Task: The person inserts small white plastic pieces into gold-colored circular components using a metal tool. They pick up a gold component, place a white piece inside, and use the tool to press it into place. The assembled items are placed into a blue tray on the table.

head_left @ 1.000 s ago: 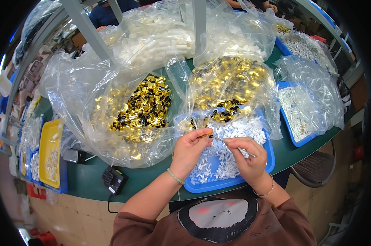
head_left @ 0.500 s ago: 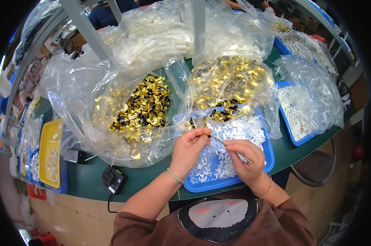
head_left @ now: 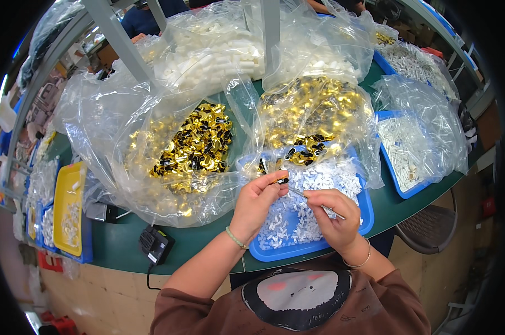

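Between the thumb and fingers of my left hand (head_left: 257, 200) is a small gold and black part (head_left: 282, 181). My right hand (head_left: 337, 215) is closed around a thin metal tool, likely tweezers (head_left: 298, 193), whose tip points at that part. Both hands hover over a blue tray (head_left: 289, 254) filled with small white plastic pieces (head_left: 280, 226). Just beyond the tray, a clear bag of gold and black parts (head_left: 308, 149) spills open toward me. A second open bag of gold parts (head_left: 199, 139) lies to the left.
Bags of white cylinders (head_left: 208, 58) lie at the back near grey metal posts (head_left: 271, 39). At right stands a blue tray of clear pieces (head_left: 400, 145); at left, a yellow tray (head_left: 68, 195). A black corded device (head_left: 155, 244) sits at the table's front edge. Other people are at the far side.
The gold and black part in my left hand has turned, so its dark opening shows more. The tool's tip sits slightly lower beside it. My arms have barely moved.
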`<state>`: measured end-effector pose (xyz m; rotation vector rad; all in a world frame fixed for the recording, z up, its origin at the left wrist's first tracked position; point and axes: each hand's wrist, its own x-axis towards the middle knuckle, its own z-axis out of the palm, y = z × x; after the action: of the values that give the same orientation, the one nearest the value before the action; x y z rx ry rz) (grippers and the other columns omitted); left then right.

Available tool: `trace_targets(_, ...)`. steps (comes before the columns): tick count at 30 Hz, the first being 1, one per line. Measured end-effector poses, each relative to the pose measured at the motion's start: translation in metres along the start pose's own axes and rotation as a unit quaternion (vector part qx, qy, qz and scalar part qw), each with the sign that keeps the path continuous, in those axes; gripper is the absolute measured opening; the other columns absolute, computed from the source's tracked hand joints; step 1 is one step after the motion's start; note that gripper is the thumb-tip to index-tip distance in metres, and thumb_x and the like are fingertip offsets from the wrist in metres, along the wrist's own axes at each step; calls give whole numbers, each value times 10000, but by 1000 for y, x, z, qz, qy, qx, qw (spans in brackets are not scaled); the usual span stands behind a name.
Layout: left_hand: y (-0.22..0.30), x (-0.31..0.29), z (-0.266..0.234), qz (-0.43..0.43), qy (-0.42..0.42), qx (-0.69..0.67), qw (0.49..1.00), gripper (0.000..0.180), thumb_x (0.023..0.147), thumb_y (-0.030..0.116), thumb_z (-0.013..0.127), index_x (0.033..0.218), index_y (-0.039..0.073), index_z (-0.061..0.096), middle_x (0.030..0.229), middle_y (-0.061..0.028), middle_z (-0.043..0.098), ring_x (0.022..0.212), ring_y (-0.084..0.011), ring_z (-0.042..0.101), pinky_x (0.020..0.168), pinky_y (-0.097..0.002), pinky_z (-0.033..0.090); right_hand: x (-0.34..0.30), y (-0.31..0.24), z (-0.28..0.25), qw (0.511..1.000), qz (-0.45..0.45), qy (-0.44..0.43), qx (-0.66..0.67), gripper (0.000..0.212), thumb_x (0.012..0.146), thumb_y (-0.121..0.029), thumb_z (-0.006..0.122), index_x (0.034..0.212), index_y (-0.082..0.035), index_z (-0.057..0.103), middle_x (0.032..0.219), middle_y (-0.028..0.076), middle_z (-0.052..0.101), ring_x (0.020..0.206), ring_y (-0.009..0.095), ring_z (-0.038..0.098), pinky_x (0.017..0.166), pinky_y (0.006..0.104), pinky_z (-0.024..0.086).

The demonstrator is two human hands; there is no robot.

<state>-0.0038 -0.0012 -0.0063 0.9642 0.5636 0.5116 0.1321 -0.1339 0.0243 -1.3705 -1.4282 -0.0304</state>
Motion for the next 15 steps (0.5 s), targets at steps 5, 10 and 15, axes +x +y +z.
trace_targets(5, -1, 0, -1, -1, -5, -7, 1000, 317, 946, 19, 493, 1244, -36, 587, 1200, -94, 627, 997, -144, 622, 940, -288, 506, 1, 2, 3, 999, 29, 7, 14, 216, 757, 102, 700, 933, -12, 645, 942, 141, 718, 836, 261, 706, 715, 313, 561)
trace_targets(10, -2, -1, 2, 9, -5, 24, 1000, 318, 944, 24, 498, 1243, -38, 588, 1197, -90, 628, 1012, -149, 628, 933, -281, 513, 0, 3, 4, 998, 56, 14, 15, 204, 765, 109, 688, 925, -10, 645, 942, 142, 716, 840, 259, 704, 725, 317, 560)
trace_targets(15, -2, -1, 1, 7, -3, 29, 1000, 323, 944, 35, 509, 1249, -32, 588, 1175, -78, 636, 1017, -145, 627, 932, -276, 510, 1, 3, 2, 999, 52, 7, 13, 207, 767, 110, 685, 931, -8, 643, 944, 142, 715, 836, 256, 702, 727, 316, 559)
